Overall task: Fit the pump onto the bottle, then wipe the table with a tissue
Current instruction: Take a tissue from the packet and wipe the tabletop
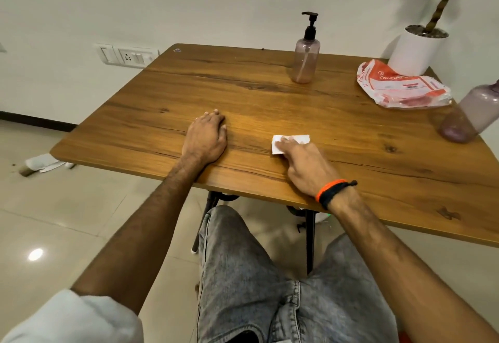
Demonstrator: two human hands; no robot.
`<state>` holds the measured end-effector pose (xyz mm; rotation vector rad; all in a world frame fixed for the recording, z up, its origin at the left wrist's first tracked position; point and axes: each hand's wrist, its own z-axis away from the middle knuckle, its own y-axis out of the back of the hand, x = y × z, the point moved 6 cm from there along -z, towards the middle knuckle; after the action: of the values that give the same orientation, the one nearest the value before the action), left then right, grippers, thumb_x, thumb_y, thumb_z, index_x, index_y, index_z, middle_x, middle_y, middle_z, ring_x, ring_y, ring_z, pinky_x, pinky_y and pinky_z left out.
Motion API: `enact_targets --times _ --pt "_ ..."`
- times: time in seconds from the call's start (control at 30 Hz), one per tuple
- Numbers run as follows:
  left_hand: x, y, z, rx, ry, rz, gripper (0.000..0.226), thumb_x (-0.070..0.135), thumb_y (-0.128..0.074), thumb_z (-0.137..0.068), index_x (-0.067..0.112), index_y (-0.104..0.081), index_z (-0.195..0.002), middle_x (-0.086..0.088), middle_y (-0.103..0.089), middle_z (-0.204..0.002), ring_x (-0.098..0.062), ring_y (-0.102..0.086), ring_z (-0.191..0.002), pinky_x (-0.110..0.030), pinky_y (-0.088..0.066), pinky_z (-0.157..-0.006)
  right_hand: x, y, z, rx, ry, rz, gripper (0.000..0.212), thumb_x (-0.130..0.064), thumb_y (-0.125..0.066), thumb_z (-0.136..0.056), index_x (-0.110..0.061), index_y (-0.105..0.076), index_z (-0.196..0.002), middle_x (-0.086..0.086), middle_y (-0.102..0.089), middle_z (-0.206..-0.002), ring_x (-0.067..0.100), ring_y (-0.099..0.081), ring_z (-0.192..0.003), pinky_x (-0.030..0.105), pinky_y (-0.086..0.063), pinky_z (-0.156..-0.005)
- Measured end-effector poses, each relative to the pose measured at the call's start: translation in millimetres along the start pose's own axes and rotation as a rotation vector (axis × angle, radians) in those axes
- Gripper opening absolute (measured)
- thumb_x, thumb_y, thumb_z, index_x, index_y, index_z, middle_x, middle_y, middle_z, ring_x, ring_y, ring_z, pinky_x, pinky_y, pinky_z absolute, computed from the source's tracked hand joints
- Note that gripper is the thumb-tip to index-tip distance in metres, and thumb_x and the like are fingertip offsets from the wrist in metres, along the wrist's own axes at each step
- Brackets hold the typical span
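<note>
- The right hand [306,165] is lying flat on the tissue [290,143], fingers spread open and pressing it down on the worktop [270,99]; it is not gripping it, only covering its near part.
- The left hand [206,137] is resting palm down on the worktop, well apart from the tissue on its left side, with the fingers curled loosely and holding nothing.
- The bottle [306,59] is standing upright near the far edge of the worktop, well apart from both hands, and the black pump [310,25] is sitting on its neck.
- One tissue is showing, small, white and folded.
- Two bottles are showing: the one with the pump, and a second purple bottle [471,114] at the right edge, blurred, with its top cut off by the frame.
- One red and white packet [402,86] is lying at the far right, just beside one white plant pot [414,50].
- Two bands [333,191], one orange and one black, are sitting on the right wrist.
</note>
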<state>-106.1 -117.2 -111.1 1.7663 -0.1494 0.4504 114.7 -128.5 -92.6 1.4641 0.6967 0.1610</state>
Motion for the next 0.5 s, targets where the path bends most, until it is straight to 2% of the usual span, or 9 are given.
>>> enact_targets --times 0.17,0.23,0.27,0.3,0.33,0.37,0.4,0.43,0.5 --pt "-2 -2 -2 0.022 0.014 -0.014 0.046 0.031 -0.039 -0.100 0.012 -0.046 -0.141 -0.008 -0.039 -0.154 -0.025 -0.032 -0.144 -0.042 -0.021 -0.119 -51 -25 39 -0.190 0.238 0.033 0.064 0.002 -0.039 -0.091 -0.014 -0.023 -0.152 0.004 -0.016 -0.162 0.018 -0.013 -0.149 0.031 -0.008 -0.120" --pt "-1 -2 -3 0.030 0.014 -0.018 0.045 0.030 -0.039 -0.100 0.012 -0.047 -0.141 -0.008 -0.039 -0.154 -0.025 -0.032 -0.144 -0.042 -0.021 -0.118 -69 -28 65 -0.222 0.358 0.011 0.068 0.004 -0.039 -0.090 -0.016 -0.022 -0.152 0.001 -0.015 -0.162 0.014 -0.012 -0.149 0.031 -0.010 -0.122" --pt "-1 -1 -3 0.031 0.012 -0.018 0.045 0.029 -0.039 -0.100 0.012 -0.047 -0.141 -0.008 -0.039 -0.154 -0.025 -0.032 -0.144 -0.042 -0.021 -0.118 -72 -26 73 -0.223 0.398 -0.044 0.068 0.005 -0.039 -0.088 -0.018 -0.025 -0.151 0.001 -0.021 -0.160 0.011 -0.018 -0.147 0.029 -0.015 -0.121" --pt "-1 -2 -3 0.030 0.012 -0.020 0.045 0.029 -0.039 -0.100 0.011 -0.047 -0.141 -0.008 -0.039 -0.154 -0.025 -0.032 -0.144 -0.041 -0.021 -0.118 -73 -21 77 -0.231 0.402 -0.118 0.066 0.006 -0.039 -0.089 -0.020 -0.032 -0.149 0.002 -0.032 -0.156 0.004 -0.032 -0.140 0.022 -0.025 -0.116" --pt "-2 -2 -3 0.029 0.013 -0.021 0.045 0.029 -0.039 -0.100 0.012 -0.046 -0.142 -0.008 -0.038 -0.154 -0.025 -0.032 -0.144 -0.041 -0.021 -0.118 -71 -13 74 -0.234 0.385 -0.200 0.060 0.003 -0.040 -0.091 -0.024 -0.041 -0.145 0.002 -0.047 -0.147 -0.011 -0.047 -0.122 0.009 -0.036 -0.102" --pt "-2 -2 -3 0.026 0.014 -0.021 0.046 0.030 -0.039 -0.100 0.012 -0.046 -0.142 -0.008 -0.038 -0.155 -0.025 -0.031 -0.144 -0.041 -0.021 -0.119 -68 -2 67 -0.200 0.362 -0.285 0.053 0.000 -0.042 -0.094 -0.027 -0.049 -0.139 0.001 -0.058 -0.136 -0.022 -0.052 -0.098 0.001 -0.039 -0.084" --pt "-2 -2 -2 0.021 0.015 -0.022 0.046 0.030 -0.038 -0.101 0.012 -0.045 -0.142 -0.008 -0.038 -0.155 -0.025 -0.031 -0.145 -0.042 -0.020 -0.119 -62 8 54 -0.134 0.332 -0.360 0.048 -0.004 -0.044 -0.096 -0.030 -0.054 -0.134 -0.002 -0.062 -0.131 -0.026 -0.052 -0.086 -0.003 -0.038 -0.075" --pt "-2 -3 -2 0.018 0.014 -0.022 0.046 0.031 -0.038 -0.101 0.012 -0.045 -0.142 -0.008 -0.038 -0.155 -0.025 -0.031 -0.145 -0.042 -0.020 -0.119 -55 16 39 -0.070 0.293 -0.394 0.046 -0.005 -0.045 -0.096 -0.031 -0.056 -0.132 -0.004 -0.062 -0.131 -0.021 -0.055 -0.091 -0.001 -0.039 -0.078" --pt "-2 -3 -3 0.014 0.015 -0.024 0.046 0.031 -0.038 -0.101 0.012 -0.045 -0.142 -0.008 -0.037 -0.155 -0.025 -0.031 -0.145 -0.043 -0.020 -0.119 -44 22 7 0.025 0.214 -0.310 0.045 -0.007 -0.043 -0.096 -0.031 -0.056 -0.133 0.001 -0.060 -0.134 0.007 -0.058 -0.116 0.015 -0.041 -0.096"
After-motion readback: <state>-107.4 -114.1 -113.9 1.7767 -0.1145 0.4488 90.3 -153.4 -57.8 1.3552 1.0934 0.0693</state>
